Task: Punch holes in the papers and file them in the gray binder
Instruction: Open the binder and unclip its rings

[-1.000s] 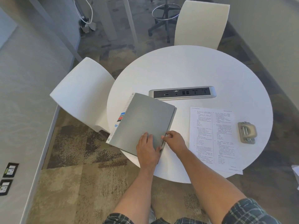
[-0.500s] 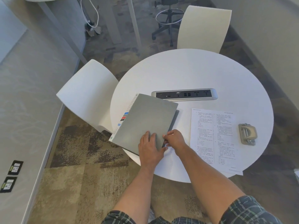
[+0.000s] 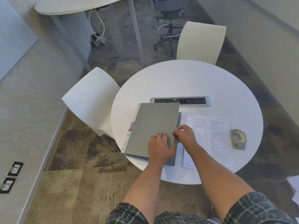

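While the flat gray stiff-board binder (image 3: 153, 126) lies at the near left edge of the round white tabletop (image 3: 186, 81), the left hand (image 3: 161, 149) presses it flat-fingered and the right hand (image 3: 184, 135) pinches its cover edge, a light, rigid lifting point.

Soft, even indoor light fills the scene, brightest on the round white table (image 3: 186, 78), which reads nearly blown out with little surface detail. Shadows are faint and diffuse, the clearest a thin one under the gray binder (image 3: 152, 126). Wide-angle distortion bows the walls and floor lines toward the edges. Printed text on the papers (image 3: 208, 136) is too soft to read.
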A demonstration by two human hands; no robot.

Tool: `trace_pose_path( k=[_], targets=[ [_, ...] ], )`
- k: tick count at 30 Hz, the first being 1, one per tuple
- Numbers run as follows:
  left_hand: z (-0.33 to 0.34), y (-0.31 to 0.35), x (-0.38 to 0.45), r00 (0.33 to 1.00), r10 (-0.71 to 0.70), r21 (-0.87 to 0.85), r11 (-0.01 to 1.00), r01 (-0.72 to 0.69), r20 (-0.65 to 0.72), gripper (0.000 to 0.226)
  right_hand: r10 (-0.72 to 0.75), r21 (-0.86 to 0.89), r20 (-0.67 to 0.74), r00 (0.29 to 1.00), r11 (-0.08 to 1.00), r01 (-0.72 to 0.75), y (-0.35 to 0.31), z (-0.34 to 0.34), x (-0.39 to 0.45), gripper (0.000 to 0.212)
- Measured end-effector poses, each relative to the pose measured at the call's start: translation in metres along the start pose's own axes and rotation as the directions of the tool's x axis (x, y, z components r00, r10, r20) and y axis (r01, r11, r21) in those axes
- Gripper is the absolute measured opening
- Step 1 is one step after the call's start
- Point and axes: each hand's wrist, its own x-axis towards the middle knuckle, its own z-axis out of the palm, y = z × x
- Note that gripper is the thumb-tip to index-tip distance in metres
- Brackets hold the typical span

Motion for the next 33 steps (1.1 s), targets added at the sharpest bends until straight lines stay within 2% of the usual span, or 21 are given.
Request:
trace_pose_path(
  k=[3,10,13,15,16,17,18,20,21,23,24,30,33],
  targets=[
    [-0.005,0.014,0.001,0.999,0.039,-0.027,0.999,-0.039,0.003,0.038,-0.006,0.004,-0.035,0.999,1.0,0.007,-0.001,-0.01,-0.001,0.008],
    [-0.015,0.034,0.008,0.978,0.199,0.024,0.979,-0.201,0.065,0.028,0.007,0.107,-0.087,0.996,0.994,0.003,0.01,-0.023,0.0,0.01],
    [-0.017,0.037,0.007,0.967,0.251,-0.004,0.968,-0.251,0.047,0.026,0.068,0.247,-0.049,0.996,0.968,-0.053,0.018,-0.024,-0.001,0.043],
    [-0.022,0.035,0.009,0.969,0.248,-0.037,0.968,-0.247,0.018,0.024,0.084,0.245,-0.004,0.996,0.966,-0.08,0.023,-0.023,-0.002,0.062],
    [-0.026,0.034,0.01,0.972,0.237,-0.061,0.97,-0.236,0.005,0.024,0.076,0.139,0.008,0.997,0.987,-0.076,0.026,-0.023,-0.003,0.06],
    [-0.03,0.031,0.012,0.975,0.224,-0.09,0.97,-0.224,-0.01,0.025,0.05,-0.05,0.015,0.999,0.998,-0.049,0.029,-0.023,-0.003,0.05],
    [-0.034,0.027,0.014,0.977,0.213,-0.12,0.969,-0.215,-0.026,0.027,0.011,-0.29,0.035,0.999,0.957,0.0,0.033,-0.022,-0.004,0.038],
    [-0.043,0.019,0.019,0.981,0.185,-0.181,0.965,-0.191,-0.052,0.031,-0.035,-0.706,0.094,0.995,0.703,0.091,0.039,-0.019,-0.008,0.033],
    [-0.048,0.015,0.021,0.985,0.162,-0.22,0.96,-0.172,-0.065,0.03,-0.059,-0.818,0.118,0.991,0.56,0.13,0.041,-0.016,-0.009,0.034],
    [-0.059,0.008,0.027,0.99,0.113,-0.299,0.945,-0.135,-0.09,0.028,-0.105,-0.919,0.158,0.982,0.35,0.185,0.041,-0.009,-0.012,0.031],
    [-0.065,0.003,0.029,0.99,0.091,-0.333,0.935,-0.122,-0.107,0.028,-0.101,-0.935,0.166,0.981,0.3,0.189,0.041,-0.006,-0.012,0.03],
    [-0.092,-0.042,0.045,0.96,-0.072,-0.541,0.836,-0.09,-0.271,0.022,-0.035,-0.949,0.169,0.985,0.265,0.172,0.035,-0.004,-0.005,0.032],
    [-0.104,-0.067,0.045,0.939,-0.208,-0.676,0.736,-0.035,-0.275,0.022,-0.037,-0.952,0.164,0.986,0.255,0.168,0.035,-0.004,-0.005,0.034]
  ],
)
